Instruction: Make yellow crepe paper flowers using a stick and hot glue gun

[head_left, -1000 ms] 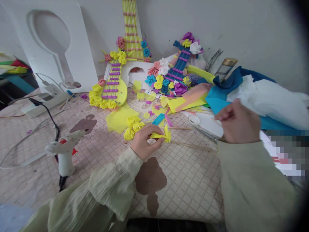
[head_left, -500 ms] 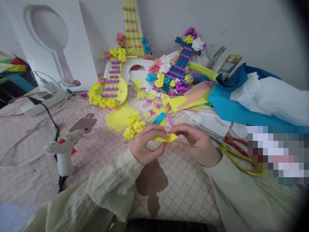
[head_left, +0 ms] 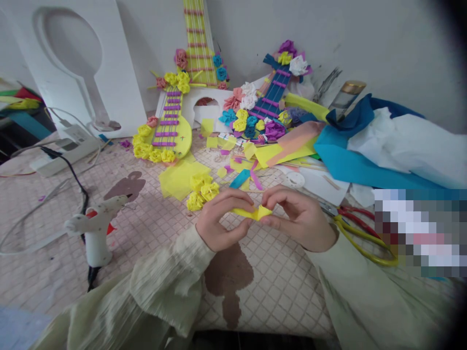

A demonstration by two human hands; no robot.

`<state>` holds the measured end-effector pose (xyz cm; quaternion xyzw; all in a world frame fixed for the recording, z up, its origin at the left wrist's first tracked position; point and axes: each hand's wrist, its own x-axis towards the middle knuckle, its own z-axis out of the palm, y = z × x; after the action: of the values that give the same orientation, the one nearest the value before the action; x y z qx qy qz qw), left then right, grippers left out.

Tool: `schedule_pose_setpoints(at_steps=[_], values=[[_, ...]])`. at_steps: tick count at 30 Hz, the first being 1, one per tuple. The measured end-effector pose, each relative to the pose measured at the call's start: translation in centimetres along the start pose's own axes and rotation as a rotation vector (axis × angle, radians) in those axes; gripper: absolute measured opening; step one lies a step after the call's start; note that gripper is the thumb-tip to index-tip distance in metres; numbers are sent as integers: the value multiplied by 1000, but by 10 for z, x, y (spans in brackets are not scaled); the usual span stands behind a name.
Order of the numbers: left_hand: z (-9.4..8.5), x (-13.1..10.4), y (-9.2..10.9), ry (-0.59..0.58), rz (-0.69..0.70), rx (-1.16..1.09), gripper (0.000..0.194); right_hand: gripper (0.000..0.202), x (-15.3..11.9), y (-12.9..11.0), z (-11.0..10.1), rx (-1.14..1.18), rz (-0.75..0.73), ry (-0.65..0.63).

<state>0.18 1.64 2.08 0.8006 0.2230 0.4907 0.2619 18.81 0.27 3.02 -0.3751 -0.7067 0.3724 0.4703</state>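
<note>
A small folded piece of yellow paper (head_left: 260,213) spans the gap between my hands, above the table. My left hand (head_left: 226,218) pinches its left part between thumb and fingers. The fingertips of my right hand (head_left: 297,218) are closed on its right end, where the paper bends up into a fold. Just beyond my left hand lie several yellow paper flowers (head_left: 201,190), beside a stack of yellow paper squares (head_left: 178,180). What lies under my fingertips is hidden.
A white glue gun (head_left: 98,228) stands at the left with its cord. Scissors (head_left: 365,240) with yellow handles lie right of my right hand. Flower-covered toy instruments, a yellow one (head_left: 182,138) and a blue one (head_left: 275,92), lean behind, near blue crepe paper (head_left: 350,155).
My right fingers have shifted slightly on the yellow paper, and its right end now stands folded up more. My left hand keeps its grip.
</note>
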Motion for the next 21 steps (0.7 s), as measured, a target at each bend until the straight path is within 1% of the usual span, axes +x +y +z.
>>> schedule_pose_setpoints(at_steps=[4, 7, 12, 14, 18, 21], values=[[0, 0, 1, -71, -39, -135, 14, 14, 0, -4, -4, 1, 51, -172], [1, -1, 1, -76, -98, -197, 11, 14, 1, -9, -3, -17, 86, -237], [2, 0, -1, -31, -181, -277, 6, 21, 3, -12, -1, 30, 212, -235], [3, 0, -1, -40, -230, -293, 5, 20, 3, -10, 0, 43, 231, -234], [5, 0, -3, -99, -424, -409, 16, 16, 1, -6, 3, 49, 203, -225], [8, -1, -4, -102, -574, -501, 20, 13, 0, -5, 5, 34, 191, -191]])
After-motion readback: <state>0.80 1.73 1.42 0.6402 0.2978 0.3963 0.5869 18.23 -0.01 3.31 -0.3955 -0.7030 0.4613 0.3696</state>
